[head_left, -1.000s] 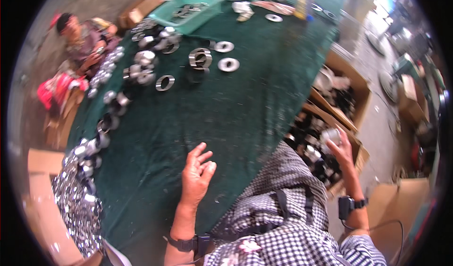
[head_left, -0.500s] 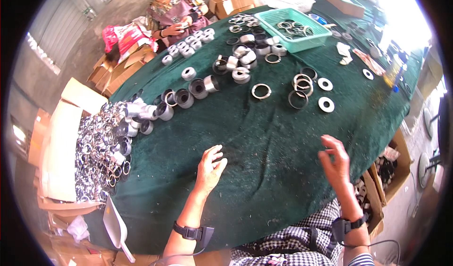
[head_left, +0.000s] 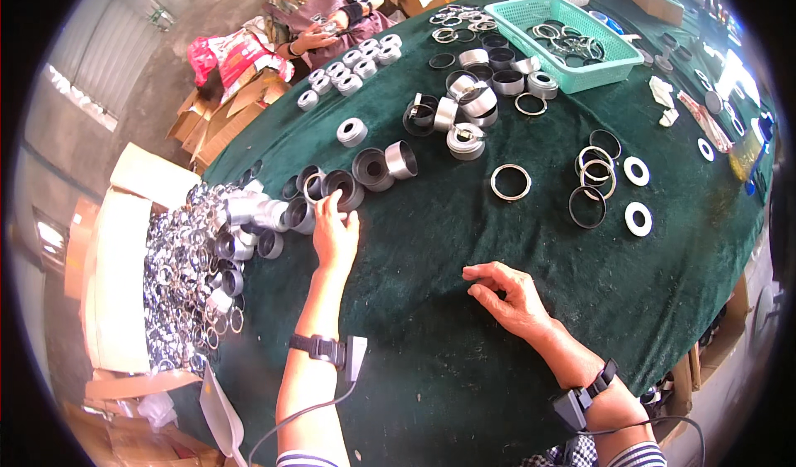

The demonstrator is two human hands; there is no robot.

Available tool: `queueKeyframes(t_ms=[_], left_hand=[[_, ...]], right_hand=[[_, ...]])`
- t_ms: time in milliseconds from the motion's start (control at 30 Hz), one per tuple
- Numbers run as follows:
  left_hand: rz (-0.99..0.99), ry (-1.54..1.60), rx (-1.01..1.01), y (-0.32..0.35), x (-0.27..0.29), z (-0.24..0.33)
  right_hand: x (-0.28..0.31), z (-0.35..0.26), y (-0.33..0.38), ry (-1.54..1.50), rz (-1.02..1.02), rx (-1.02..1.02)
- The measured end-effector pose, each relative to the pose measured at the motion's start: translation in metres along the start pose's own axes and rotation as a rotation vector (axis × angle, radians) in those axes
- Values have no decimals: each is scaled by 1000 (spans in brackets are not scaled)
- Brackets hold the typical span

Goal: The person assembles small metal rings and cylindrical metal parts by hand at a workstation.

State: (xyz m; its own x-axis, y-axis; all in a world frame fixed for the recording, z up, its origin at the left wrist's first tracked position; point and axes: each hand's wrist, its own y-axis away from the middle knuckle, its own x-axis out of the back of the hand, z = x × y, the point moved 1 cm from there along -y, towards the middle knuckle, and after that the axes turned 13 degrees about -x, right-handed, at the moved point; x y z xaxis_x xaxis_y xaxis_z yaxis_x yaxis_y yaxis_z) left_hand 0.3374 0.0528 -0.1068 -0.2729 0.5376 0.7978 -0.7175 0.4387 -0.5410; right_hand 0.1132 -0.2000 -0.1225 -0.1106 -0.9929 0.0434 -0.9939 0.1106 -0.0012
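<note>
My left hand (head_left: 336, 239) reaches forward over the green cloth, with its fingertips at the near rim of a dark-lined metal cylinder (head_left: 342, 190). Its thumb stands apart from the fingers, and nothing shows in its grasp; whether the fingertips touch the rim I cannot tell. Beside that cylinder are another wide cylinder (head_left: 371, 169) and a silver one lying tilted (head_left: 401, 159). Over the middle of the cloth, my right hand (head_left: 512, 301) is empty, its fingers loosely bent and the thumb apart. A single metal ring (head_left: 510, 183) lies beyond it.
Loose rings and small metal parts are heaped by a cardboard box (head_left: 120, 260) on the left, near a white scoop (head_left: 220, 413). Silver cylinders (head_left: 477, 102) cluster farther back, beside a green basket (head_left: 572, 77). White washers (head_left: 638, 218) lie right. A co-worker (head_left: 319, 19) sits across.
My left hand has moved forward and left to the row of cylinders. My right hand has come left toward the middle of the cloth. The whole view has shifted slightly.
</note>
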Motion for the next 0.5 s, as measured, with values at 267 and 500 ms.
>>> queueKeyframes(t_ms=[267, 500], left_hand=[[24, 47, -27, 7, -12, -6], [16, 838, 342, 106, 39, 118]], right_hand=[[3, -6, 1, 81, -13, -53], [0, -5, 6, 143, -64, 6]])
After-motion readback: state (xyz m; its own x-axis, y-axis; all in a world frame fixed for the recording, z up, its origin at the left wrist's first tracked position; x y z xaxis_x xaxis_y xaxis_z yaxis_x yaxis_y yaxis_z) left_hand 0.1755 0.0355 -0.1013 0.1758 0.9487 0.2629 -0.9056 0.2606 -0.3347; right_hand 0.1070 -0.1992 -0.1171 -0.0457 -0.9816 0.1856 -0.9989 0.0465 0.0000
